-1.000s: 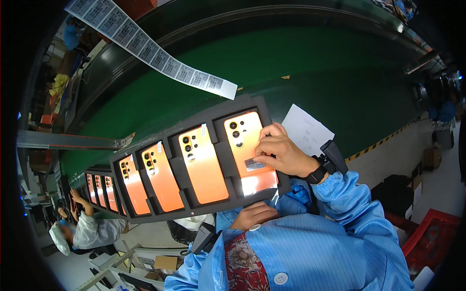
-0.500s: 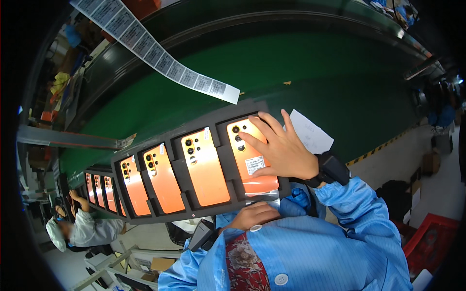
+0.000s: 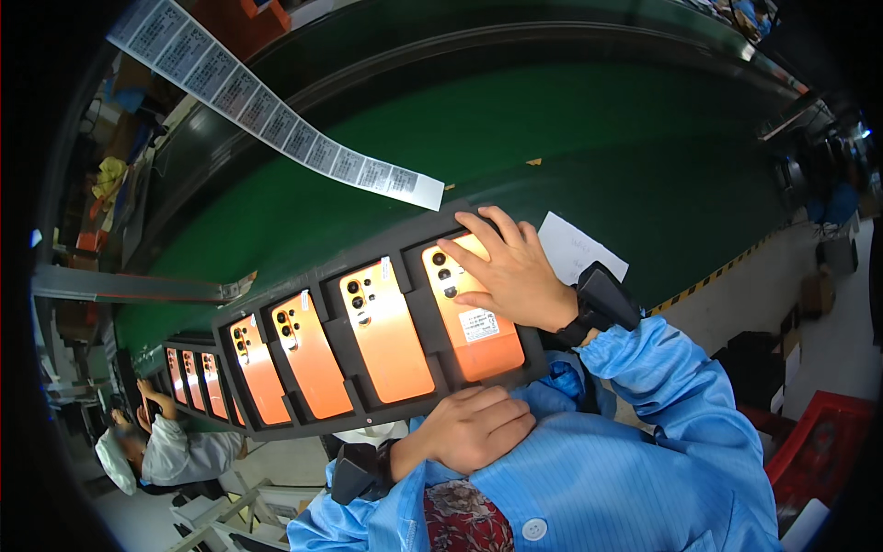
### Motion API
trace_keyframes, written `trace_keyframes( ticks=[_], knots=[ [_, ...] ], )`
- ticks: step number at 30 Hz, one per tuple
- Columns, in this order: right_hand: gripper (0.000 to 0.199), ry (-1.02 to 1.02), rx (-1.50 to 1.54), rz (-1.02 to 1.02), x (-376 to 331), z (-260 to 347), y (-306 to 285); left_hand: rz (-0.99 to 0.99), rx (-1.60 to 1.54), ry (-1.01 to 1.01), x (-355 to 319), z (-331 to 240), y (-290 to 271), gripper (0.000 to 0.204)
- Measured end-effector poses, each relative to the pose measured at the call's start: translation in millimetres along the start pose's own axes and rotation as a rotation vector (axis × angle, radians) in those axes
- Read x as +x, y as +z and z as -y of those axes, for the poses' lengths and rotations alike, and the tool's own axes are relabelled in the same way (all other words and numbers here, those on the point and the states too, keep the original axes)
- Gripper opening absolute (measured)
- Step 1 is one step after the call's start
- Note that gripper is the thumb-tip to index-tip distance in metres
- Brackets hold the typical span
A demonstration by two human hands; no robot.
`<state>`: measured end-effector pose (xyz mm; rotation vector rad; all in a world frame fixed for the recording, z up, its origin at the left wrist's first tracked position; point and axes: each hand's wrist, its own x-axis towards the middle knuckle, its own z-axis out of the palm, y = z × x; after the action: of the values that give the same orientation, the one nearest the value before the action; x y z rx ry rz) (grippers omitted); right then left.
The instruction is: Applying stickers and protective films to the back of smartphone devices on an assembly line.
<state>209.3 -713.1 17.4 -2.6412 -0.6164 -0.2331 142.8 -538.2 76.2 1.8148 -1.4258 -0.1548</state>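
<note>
A black foam tray (image 3: 370,416) holds a row of orange phones, backs up, each in its own recess. The rightmost phone (image 3: 487,361) carries a white printed label (image 3: 479,326) below its cameras. Over that phone's upper right part lies my right hand (image 3: 524,281), fingers spread, some touching its top edge and camera area. My left hand (image 3: 483,429) is closed with curled fingers, just in front of the tray's near edge below the same phone. What it holds, if anything, is hidden. Left of that phone sits another orange phone (image 3: 391,340).
A long strip of printed labels (image 3: 276,124) hangs from the upper left over the green conveyor belt (image 3: 589,120). White paper (image 3: 579,248) lies beyond my right wrist. A second tray of phones (image 3: 195,377) is further left, near a co-worker (image 3: 179,451). A red crate (image 3: 819,442) stands at right.
Clear film seen at the labelled phone's lower end is out of sight now. My left hand has come further into view, closed. My right hand has shifted slightly left, still spread over the phone.
</note>
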Motion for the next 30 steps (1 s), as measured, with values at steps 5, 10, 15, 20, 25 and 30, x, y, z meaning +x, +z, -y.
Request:
trace_keyframes(
  ticks=[5,10,15,20,25,30],
  knots=[
    [0.05,-0.049,0.233,-0.134,4,-37,6,-0.094,0.033,-0.061,12,27,-15,0.026],
    [0.039,0.241,0.528,-0.307,37,-83,-23,-0.28,0.134,-0.265,35,76,-22,0.027],
    [0.053,0.327,0.815,-0.021,100,-105,14,-0.263,0.348,-0.389,33,102,-6,0.046],
    [0.075,0.528,1.003,0.343,145,-94,32,-0.33,0.416,-0.505,26,94,1,0.063],
    [0.07,0.342,1.09,0.55,167,-96,36,-0.685,0.094,-0.673,12,92,-5,0.067],
    [0.035,0.261,1.411,0.246,141,-41,-5,-1.107,-0.629,-0.8,-2,95,-33,0.051]
  ],
)
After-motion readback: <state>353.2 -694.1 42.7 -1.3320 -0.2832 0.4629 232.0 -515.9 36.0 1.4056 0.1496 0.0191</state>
